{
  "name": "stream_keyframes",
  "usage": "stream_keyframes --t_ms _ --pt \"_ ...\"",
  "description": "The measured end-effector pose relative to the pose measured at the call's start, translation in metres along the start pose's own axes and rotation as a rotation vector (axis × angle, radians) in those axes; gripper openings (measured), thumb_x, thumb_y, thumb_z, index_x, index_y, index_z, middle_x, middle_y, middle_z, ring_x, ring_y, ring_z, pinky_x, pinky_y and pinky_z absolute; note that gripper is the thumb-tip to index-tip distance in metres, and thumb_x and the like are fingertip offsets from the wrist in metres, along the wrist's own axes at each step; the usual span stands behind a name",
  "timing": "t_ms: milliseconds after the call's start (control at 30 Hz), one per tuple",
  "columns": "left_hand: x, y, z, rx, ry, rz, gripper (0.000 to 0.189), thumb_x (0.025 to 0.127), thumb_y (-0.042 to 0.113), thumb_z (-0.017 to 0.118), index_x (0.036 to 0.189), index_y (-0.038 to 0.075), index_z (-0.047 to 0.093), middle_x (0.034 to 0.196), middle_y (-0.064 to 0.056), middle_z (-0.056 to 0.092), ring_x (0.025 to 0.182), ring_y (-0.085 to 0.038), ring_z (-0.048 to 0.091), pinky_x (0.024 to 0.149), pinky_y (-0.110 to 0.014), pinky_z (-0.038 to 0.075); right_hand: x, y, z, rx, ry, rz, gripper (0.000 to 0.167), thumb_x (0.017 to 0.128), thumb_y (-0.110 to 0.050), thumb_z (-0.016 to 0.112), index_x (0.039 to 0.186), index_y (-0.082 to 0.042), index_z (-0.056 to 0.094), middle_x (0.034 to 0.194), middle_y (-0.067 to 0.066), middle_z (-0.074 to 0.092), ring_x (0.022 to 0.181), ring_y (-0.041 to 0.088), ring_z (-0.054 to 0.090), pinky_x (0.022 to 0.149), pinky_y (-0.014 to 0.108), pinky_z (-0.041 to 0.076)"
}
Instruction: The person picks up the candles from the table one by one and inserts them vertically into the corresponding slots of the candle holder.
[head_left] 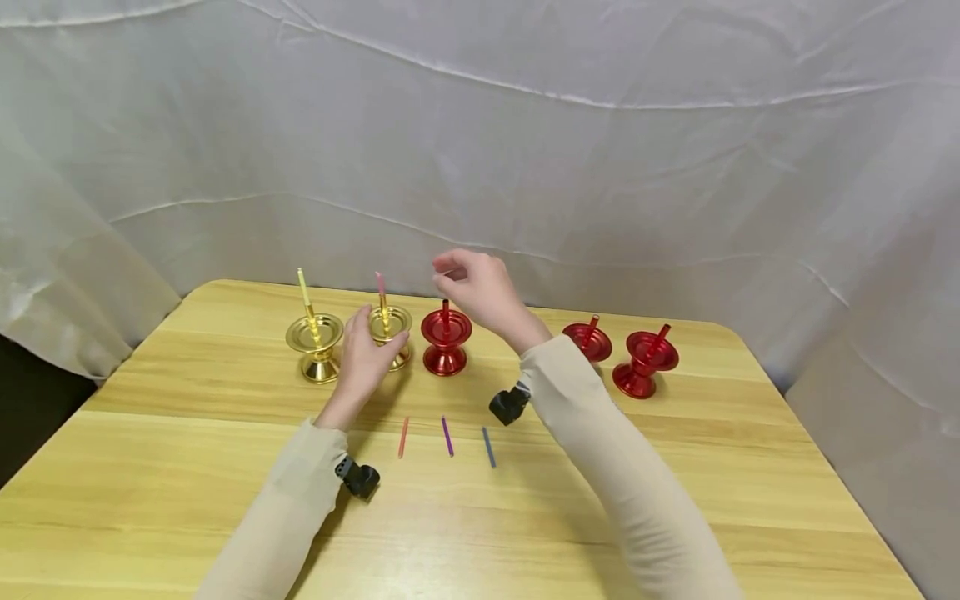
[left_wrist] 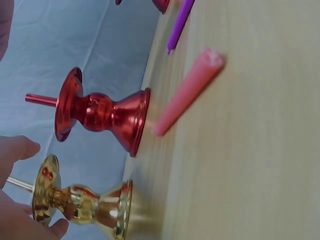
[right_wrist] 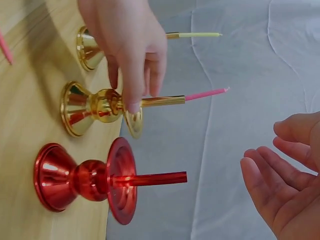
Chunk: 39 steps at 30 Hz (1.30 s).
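A gold candle holder (head_left: 397, 321) carries a pink candle (right_wrist: 205, 94) in its upright tube. My left hand (head_left: 365, 358) grips this holder by its dish, with the thumb on the near side and the fingers round the far side. My right hand (head_left: 480, 287) is raised in the air behind and above a red candle holder (right_wrist: 122, 180), its fingers loosely bent and nothing between them. That red holder's tube has no candle in it. On the table in front lie a coral-pink candle (head_left: 403, 437), a purple candle (head_left: 447, 436) and a blue candle (head_left: 489, 447).
Left of my left hand stands another gold holder (head_left: 320, 367) with a yellow candle (head_left: 303, 287). Two more red holders, one partly behind my right sleeve (head_left: 588, 342) and one farther right (head_left: 637, 379), stand on the wooden table (head_left: 750, 467). A pale curtain (head_left: 480, 167) hangs behind.
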<state>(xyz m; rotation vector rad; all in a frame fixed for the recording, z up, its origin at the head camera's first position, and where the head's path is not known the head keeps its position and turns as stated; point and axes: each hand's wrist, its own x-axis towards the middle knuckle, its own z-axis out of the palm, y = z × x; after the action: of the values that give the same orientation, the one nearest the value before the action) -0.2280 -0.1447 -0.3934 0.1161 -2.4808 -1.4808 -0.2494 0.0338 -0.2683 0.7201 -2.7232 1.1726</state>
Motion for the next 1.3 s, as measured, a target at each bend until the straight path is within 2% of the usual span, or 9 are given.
stream_keyframes --t_ms 300,400,633,733,833,1033,1167,1300 --pt "-0.010 0.010 -0.004 0.040 -0.014 -0.001 0.080 0.088 0.019 0.067 0.148 -0.009 0.021 0.153 -0.029 0.018 0.140 -0.043 0.017 0.113 -0.055 0.017 -0.024 0.015 0.002 0.019 0.027 0.019 0.028 0.094 -0.017 0.064 0.119 -0.005 0.066 0.114 0.007 0.068 0.103 0.019 0.064 0.086 0.031 0.052" --pt "-0.015 0.013 -0.011 0.031 0.023 -0.006 0.077 0.088 0.018 0.066 0.147 -0.008 0.024 0.152 -0.028 0.020 0.140 -0.042 0.017 0.112 -0.057 0.018 -0.033 0.020 0.001 0.028 0.024 0.023 0.028 0.094 -0.016 0.063 0.120 -0.005 0.065 0.115 0.008 0.067 0.105 0.021 0.062 0.087 0.034 0.052" --pt "-0.029 0.021 -0.026 -0.051 0.166 0.023 0.069 0.086 0.015 0.067 0.144 -0.004 0.033 0.147 -0.023 0.029 0.135 -0.036 0.022 0.110 -0.055 0.022 -0.058 0.039 -0.001 0.004 -0.002 0.038 0.028 0.095 -0.017 0.063 0.119 -0.004 0.065 0.115 0.009 0.067 0.102 0.022 0.063 0.084 0.037 0.054" --pt "-0.034 0.025 -0.025 -0.100 0.184 0.044 0.068 0.085 0.015 0.069 0.142 -0.002 0.037 0.145 -0.020 0.034 0.131 -0.034 0.028 0.108 -0.053 0.026 -0.068 0.053 0.001 -0.011 -0.015 0.055 0.027 0.094 -0.015 0.063 0.118 -0.002 0.066 0.114 0.010 0.067 0.099 0.023 0.065 0.083 0.038 0.054" --pt "-0.037 0.029 -0.021 -0.164 0.133 0.061 0.068 0.085 0.015 0.070 0.142 -0.002 0.038 0.141 -0.020 0.036 0.128 -0.035 0.034 0.107 -0.051 0.030 -0.078 0.066 0.004 -0.018 -0.030 0.077 0.026 0.093 -0.013 0.064 0.117 -0.001 0.066 0.112 0.011 0.068 0.099 0.024 0.065 0.086 0.039 0.053" --pt "-0.038 0.032 -0.009 -0.237 -0.033 0.058 0.069 0.086 0.014 0.072 0.143 0.001 0.037 0.139 -0.021 0.041 0.127 -0.038 0.041 0.105 -0.048 0.036 -0.096 0.084 0.014 -0.020 -0.065 0.123 0.025 0.091 -0.010 0.066 0.114 0.000 0.067 0.104 0.010 0.070 0.099 0.026 0.064 0.088 0.041 0.052" --pt "-0.032 0.037 0.001 -0.208 -0.123 0.056 0.071 0.086 0.015 0.073 0.145 0.001 0.035 0.144 -0.019 0.040 0.130 -0.037 0.040 0.105 -0.045 0.038 -0.107 0.089 0.021 -0.020 -0.101 0.122 0.025 0.089 -0.008 0.067 0.112 0.003 0.067 0.101 0.010 0.070 0.096 0.025 0.065 0.088 0.041 0.052" --pt "-0.026 0.042 0.012 -0.109 -0.174 0.057 0.077 0.084 0.018 0.075 0.146 -0.001 0.033 0.145 -0.023 0.037 0.131 -0.039 0.037 0.105 -0.050 0.037 -0.118 0.091 0.027 -0.007 -0.128 0.148 0.024 0.089 -0.007 0.067 0.111 0.003 0.068 0.101 0.009 0.070 0.095 0.023 0.065 0.087 0.040 0.052"
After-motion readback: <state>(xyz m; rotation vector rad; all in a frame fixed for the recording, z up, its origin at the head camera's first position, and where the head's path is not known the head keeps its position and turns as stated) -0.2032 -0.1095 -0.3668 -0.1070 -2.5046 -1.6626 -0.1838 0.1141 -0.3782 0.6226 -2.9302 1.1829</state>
